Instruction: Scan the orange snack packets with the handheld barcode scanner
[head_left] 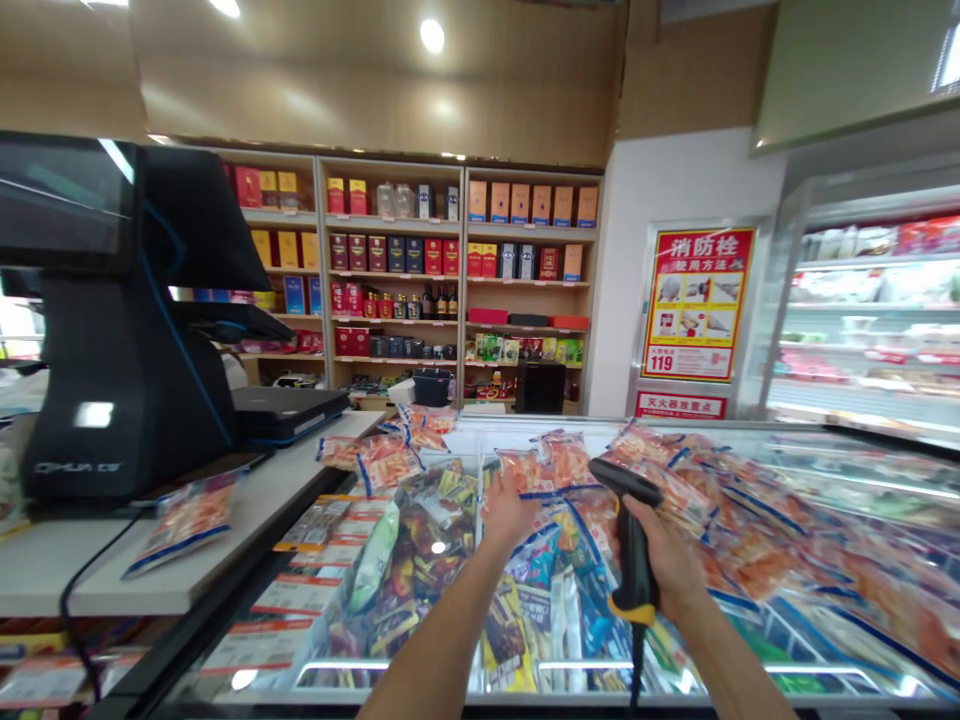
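My right hand (664, 555) is wrapped around a black and yellow barcode scanner (636, 545), its head tilted up to the left and its cable hanging down. At the lower left edge of a clear packet of orange-coloured food (523, 470), my left hand (510, 512) reaches forward with its fingers stretched out. The fingertips overlap the packet; a firm grip does not show. Similar packets (667, 490) lie heaped on the freezer's glass top to the right. Others (390, 465) rest on the left part of the glass.
Below the glass, the chest freezer (382, 672) holds many coloured bags. A counter (300, 475) on the left carries a black point-of-sale machine (127, 380) and one more packet (187, 515). Shelves of boxes (390, 255) stand behind, and a lit display fridge (877, 300) at right.
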